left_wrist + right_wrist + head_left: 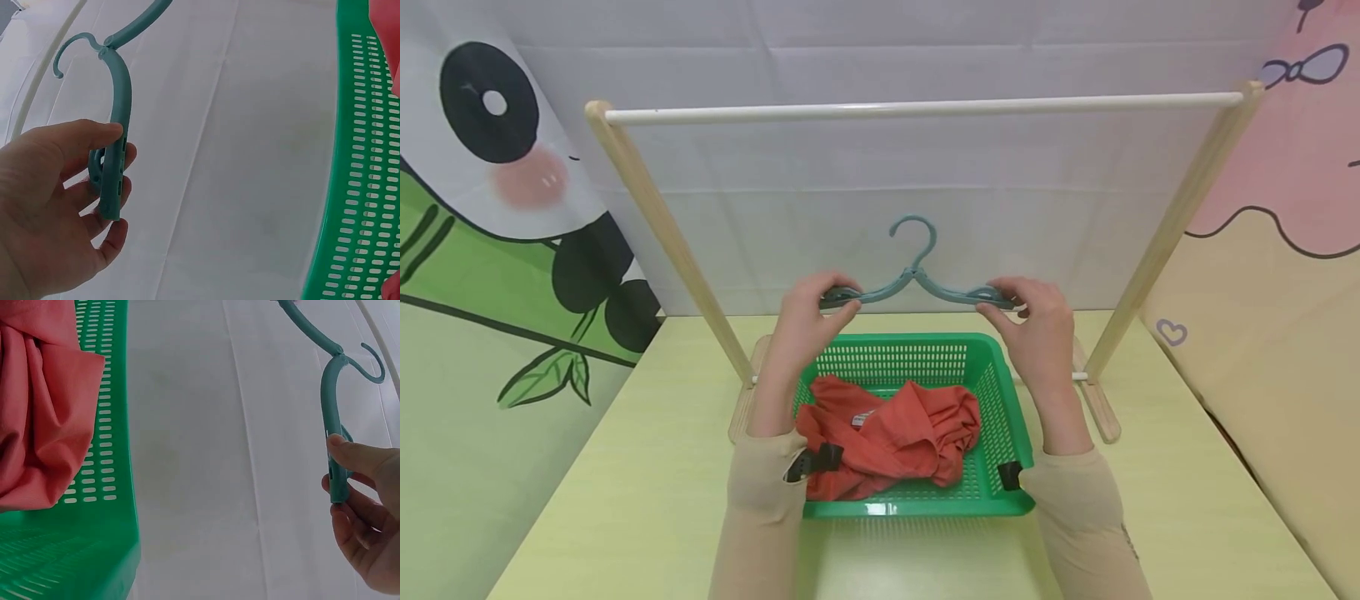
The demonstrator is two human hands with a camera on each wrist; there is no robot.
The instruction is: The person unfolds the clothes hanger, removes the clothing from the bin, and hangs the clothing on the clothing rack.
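Head view: one teal folding hanger [915,273], hook uppermost, held roughly level between my hands, below the white rod [917,110] in view.
Left grip [808,323]: mine, pinching one arm near its end.
Right grip [1039,327]: mine, pinching the opposite arm likewise.
Handling, as I judge it: even pressure from both sides, the central hinge guarded against folding, the hook free of my fingers.
Pose: forearms reaching forward along either side of the green plastic basket [917,507], hands turned inward, thumbs nearest me, fingers behind.
Basket contents: one crumpled red garment [910,433], white label [862,418] showing.
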